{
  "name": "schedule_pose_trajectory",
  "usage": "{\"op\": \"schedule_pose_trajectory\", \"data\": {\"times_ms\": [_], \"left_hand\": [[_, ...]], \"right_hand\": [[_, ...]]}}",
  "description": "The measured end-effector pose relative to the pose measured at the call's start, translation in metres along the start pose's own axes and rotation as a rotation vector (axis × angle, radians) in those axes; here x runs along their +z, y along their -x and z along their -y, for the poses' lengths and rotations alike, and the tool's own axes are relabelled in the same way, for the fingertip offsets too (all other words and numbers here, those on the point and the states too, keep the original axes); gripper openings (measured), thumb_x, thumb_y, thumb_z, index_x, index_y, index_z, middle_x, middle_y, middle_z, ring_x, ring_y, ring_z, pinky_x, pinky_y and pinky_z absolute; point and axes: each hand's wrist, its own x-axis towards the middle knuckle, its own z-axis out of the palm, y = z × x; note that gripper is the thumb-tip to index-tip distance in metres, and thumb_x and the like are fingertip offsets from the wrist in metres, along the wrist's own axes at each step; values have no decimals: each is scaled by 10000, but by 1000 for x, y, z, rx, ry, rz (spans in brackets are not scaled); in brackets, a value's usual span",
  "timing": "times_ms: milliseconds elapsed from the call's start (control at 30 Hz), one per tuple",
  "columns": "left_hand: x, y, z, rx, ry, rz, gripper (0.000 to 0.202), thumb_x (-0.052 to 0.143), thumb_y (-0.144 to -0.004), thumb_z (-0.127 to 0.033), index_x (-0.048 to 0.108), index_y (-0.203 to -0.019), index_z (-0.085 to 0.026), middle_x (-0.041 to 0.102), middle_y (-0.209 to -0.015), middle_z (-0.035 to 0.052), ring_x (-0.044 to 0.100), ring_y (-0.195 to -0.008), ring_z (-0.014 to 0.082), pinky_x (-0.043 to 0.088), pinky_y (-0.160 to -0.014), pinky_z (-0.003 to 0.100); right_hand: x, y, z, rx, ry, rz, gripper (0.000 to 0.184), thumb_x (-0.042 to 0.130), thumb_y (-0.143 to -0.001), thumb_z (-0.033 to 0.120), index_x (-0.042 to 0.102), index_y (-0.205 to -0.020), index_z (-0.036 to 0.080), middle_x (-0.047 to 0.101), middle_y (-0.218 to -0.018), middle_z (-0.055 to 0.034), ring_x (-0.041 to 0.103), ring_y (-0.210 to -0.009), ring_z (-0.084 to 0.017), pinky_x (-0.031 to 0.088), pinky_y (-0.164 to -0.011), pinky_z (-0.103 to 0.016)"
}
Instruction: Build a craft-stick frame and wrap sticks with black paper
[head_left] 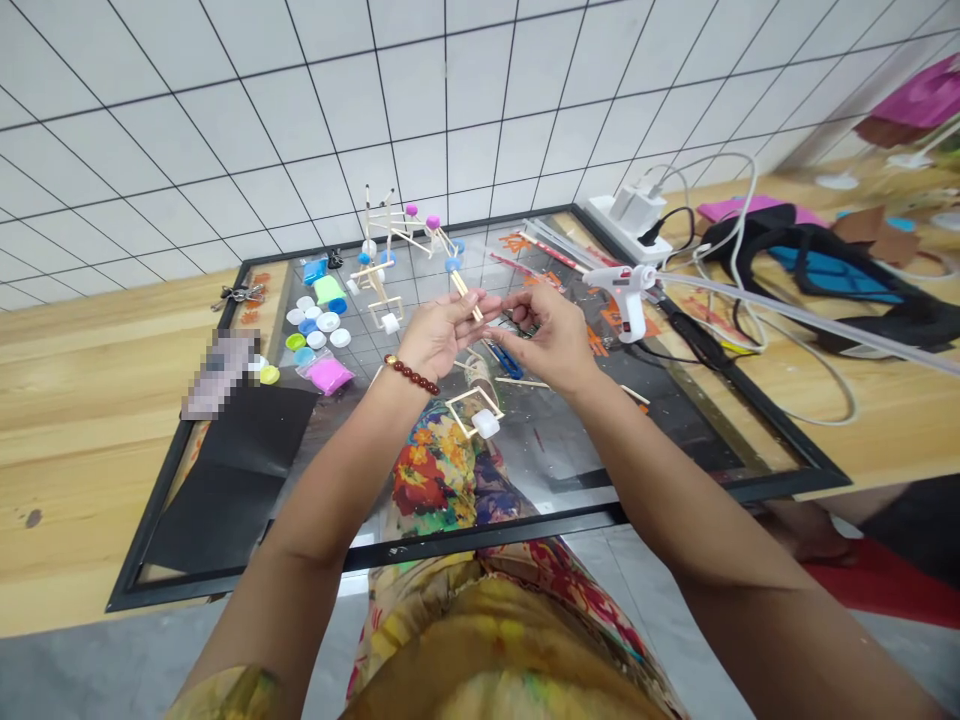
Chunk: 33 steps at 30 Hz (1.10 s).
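Observation:
Over the glass panel, my left hand (442, 332) is closed on a few thin wooden sticks (466, 297), pinched under the thumb. My right hand (553, 335) is close beside it, its fingers curled and its thumb reaching toward the left fingertips. Whatever lies between the right fingers is too small to make out. Below the hands sits a small stick frame (459, 412) with a white bottle cap (486, 424) on it. A blue tool (506, 362) lies partly hidden behind the right hand. Farther back stands a stick structure (411, 228) with blue and pink pieces.
A white glue gun (628, 295) rests at the right, near a power strip (628, 222) with tangled cables. Several bottle caps (328, 321) and a pink clay packet (330, 374) are at the left. Black sheets (247, 440) lie over the panel's black frame (172, 505).

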Motion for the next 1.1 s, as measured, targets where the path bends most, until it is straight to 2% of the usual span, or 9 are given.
{"op": "schedule_pose_trajectory", "data": {"times_ms": [233, 400, 533, 633, 767, 867, 933, 1033, 1100], "left_hand": [[9, 4, 4, -11, 14, -7, 92, 601, -925, -111, 644, -845, -117, 742, -779, 57, 733, -804, 147, 528, -976, 355], [14, 9, 5, -18, 47, -3, 92, 594, -930, -108, 634, -848, -118, 740, -743, 38, 707, -673, 111, 551, -943, 334], [15, 9, 7, -3, 48, 0, 55, 611, -922, -127, 651, -886, -116, 751, -784, 59, 730, -737, 130, 554, -936, 332], [15, 7, 9, -1, 40, -10, 46, 624, -913, -129, 663, -894, -115, 755, -821, 74, 742, -814, 151, 540, -968, 347], [14, 4, 12, 14, 29, -19, 58, 624, -914, -125, 672, -881, -115, 755, -810, 65, 740, -811, 141, 528, -982, 345], [10, 0, 13, 64, 0, -32, 81, 619, -913, -116, 676, -856, -111, 749, -764, 54, 740, -803, 139, 524, -978, 336], [5, -3, 11, 111, -31, -44, 93, 621, -909, -112, 673, -832, -111, 745, -738, 48, 742, -802, 140, 523, -976, 333], [-3, -7, 7, 163, -88, -47, 101, 623, -906, -113, 673, -818, -116, 746, -730, 37, 737, -767, 131, 533, -951, 335], [-7, -8, 4, 182, -131, -36, 95, 624, -906, -119, 678, -828, -121, 749, -737, 33, 731, -748, 127, 543, -925, 339]], "right_hand": [[1, 1, -1, -30, -35, -64, 282, 728, -775, 384, 618, -950, 192, 565, -754, 0, 488, -645, -142, 440, -625, -297], [-2, 0, 3, -56, 82, -80, 231, 685, -802, 385, 619, -922, 198, 602, -750, -7, 510, -640, -153, 449, -711, -342], [-2, 1, 5, -32, 140, -102, 229, 669, -806, 400, 617, -919, 208, 621, -741, -2, 532, -632, -161, 448, -786, -381], [0, 2, 4, -27, 156, -113, 233, 678, -800, 403, 618, -920, 212, 611, -727, 6, 533, -625, -160, 446, -784, -380], [0, 2, 1, -37, 142, -115, 258, 705, -785, 400, 626, -929, 201, 605, -719, 9, 538, -635, -157, 450, -777, -364], [-5, -1, -4, 22, 100, -15, 327, 706, -781, 439, 640, -983, 190, 628, -771, -13, 544, -661, -157, 453, -707, -322], [-10, -3, -8, 130, 108, 120, 341, 705, -779, 437, 655, -999, 182, 650, -787, -24, 552, -660, -153, 437, -650, -294], [-11, -3, -12, 290, 276, 407, 275, 714, -767, 411, 690, -928, 189, 692, -770, -31, 588, -671, -166, 403, -614, -281], [-8, -1, -12, 305, 440, 550, 260, 695, -783, 436, 708, -879, 195, 723, -812, -56, 627, -724, -197, 392, -613, -291]]}}
